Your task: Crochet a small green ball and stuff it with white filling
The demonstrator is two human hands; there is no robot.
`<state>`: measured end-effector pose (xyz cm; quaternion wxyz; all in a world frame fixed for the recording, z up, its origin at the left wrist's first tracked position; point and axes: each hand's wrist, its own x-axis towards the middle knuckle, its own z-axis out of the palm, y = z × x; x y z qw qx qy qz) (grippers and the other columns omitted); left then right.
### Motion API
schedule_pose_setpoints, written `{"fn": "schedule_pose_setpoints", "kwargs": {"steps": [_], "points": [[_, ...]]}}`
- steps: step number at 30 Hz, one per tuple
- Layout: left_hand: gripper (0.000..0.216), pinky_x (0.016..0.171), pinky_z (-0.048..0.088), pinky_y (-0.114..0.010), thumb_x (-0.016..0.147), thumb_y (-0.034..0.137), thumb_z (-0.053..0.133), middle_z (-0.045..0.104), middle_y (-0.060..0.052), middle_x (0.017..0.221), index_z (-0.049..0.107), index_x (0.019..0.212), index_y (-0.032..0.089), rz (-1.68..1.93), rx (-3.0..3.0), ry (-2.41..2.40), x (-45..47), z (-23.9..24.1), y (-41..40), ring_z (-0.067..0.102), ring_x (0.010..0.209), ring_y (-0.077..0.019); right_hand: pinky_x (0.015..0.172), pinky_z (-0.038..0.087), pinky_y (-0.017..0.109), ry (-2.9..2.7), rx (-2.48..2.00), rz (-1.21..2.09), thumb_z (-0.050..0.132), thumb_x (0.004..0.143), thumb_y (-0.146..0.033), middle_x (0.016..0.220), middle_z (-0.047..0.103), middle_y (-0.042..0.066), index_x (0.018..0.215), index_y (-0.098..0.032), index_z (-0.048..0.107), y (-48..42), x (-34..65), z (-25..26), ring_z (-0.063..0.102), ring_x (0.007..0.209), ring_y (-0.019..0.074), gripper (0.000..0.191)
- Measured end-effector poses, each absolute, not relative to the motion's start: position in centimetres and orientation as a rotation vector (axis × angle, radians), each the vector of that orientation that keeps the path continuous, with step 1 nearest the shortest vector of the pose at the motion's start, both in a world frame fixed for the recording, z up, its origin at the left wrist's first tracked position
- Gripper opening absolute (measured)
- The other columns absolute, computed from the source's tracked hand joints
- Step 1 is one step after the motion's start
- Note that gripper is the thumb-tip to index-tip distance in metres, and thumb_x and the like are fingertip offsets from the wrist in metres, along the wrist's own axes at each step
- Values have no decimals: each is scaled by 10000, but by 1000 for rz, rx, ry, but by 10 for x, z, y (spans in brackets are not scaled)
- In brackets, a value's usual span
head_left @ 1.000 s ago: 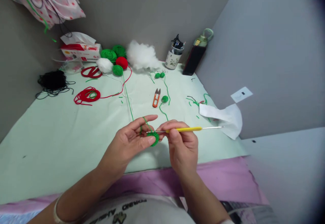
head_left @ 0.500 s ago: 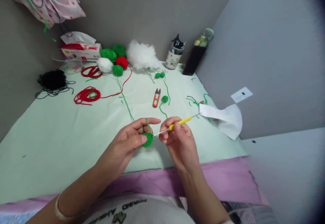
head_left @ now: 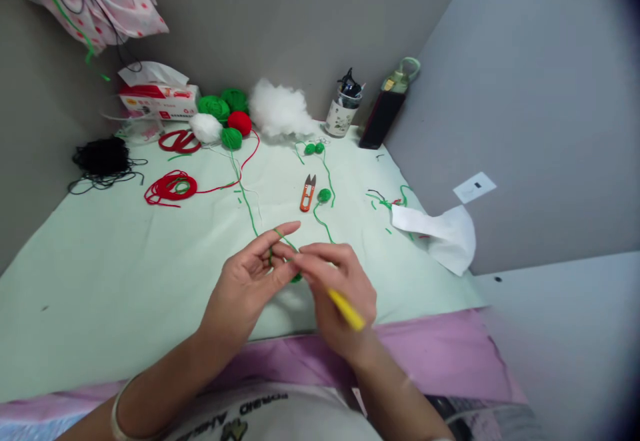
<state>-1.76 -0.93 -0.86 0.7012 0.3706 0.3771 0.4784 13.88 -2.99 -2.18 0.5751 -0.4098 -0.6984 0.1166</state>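
My left hand (head_left: 253,278) pinches a small green crochet piece (head_left: 297,278), which is mostly covered by fingers. Green yarn (head_left: 286,238) runs over its raised index finger and down to the piece. Closed around a crochet hook (head_left: 346,309) with a yellow handle, my right hand (head_left: 340,291) is up against the left fingertips. The hook's metal tip is hidden behind the fingers. Beyond the hands lie orange thread snips (head_left: 307,193) and a small green crocheted ball (head_left: 325,196) with a yarn tail.
Green yarn balls (head_left: 214,108), a red ball (head_left: 240,123) and white stuffing (head_left: 283,109) sit along the back wall. Red scissors (head_left: 180,141), coiled red yarn (head_left: 173,186) and black yarn (head_left: 103,156) are at left. A cup (head_left: 343,113), a bottle (head_left: 387,108) and white paper (head_left: 450,234) stand or lie at right.
My right hand has moved left to meet the left fingers, and the hook has swung so its yellow handle points down toward me. The green piece is now more covered.
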Motion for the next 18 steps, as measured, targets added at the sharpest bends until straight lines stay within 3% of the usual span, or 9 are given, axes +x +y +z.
{"fn": "schedule_pose_setpoints", "kwargs": {"steps": [3,6,8,10,12,15,18], "points": [[421,781,494,-222,818,355,893,675,0,843,820,1220,258,938,654,764,-18,-8,-6,595,813,-122,831,640,326,-1709,-924,107,632,979,-77,1123,774,73,1228,-295,764,-31,141,-21,746,1018,205,356],[382,699,451,-197,795,320,905,637,9,795,843,1158,218,912,594,774,-22,-6,-2,532,740,-99,683,614,297,-1411,-915,459,597,1016,-136,942,759,42,1097,-257,782,-27,142,-18,715,783,159,235],[390,740,456,-192,787,270,912,635,24,808,838,1169,258,1014,651,808,-21,-5,-2,533,756,-95,596,580,291,-1245,-899,666,580,1039,-202,840,722,25,991,-239,781,-24,141,-19,664,654,139,210],[460,815,472,-201,791,245,912,661,31,850,808,1233,316,1093,713,821,-18,-5,-5,561,808,-102,625,592,311,-1295,-923,673,599,1034,-221,867,727,36,996,-245,788,-23,138,-22,685,700,156,194],[502,830,485,-209,810,260,901,678,25,864,778,1292,324,1076,698,799,-15,-5,-8,573,813,-105,734,619,347,-1463,-968,461,637,1006,-184,996,755,59,1084,-287,801,-26,136,-26,724,868,193,209],[432,684,455,-175,820,303,890,599,37,751,809,1238,232,936,559,745,-15,-5,-6,440,617,-54,766,608,356,-1507,-970,292,633,996,-138,1054,762,57,1161,-332,795,-28,137,-29,715,915,197,302],[321,570,368,-145,818,284,884,529,52,712,848,1124,194,920,540,732,-20,-5,-1,324,558,-32,660,555,320,-1227,-926,628,610,1028,-192,898,733,28,1047,-293,805,-26,141,-24,657,727,153,221]]}}
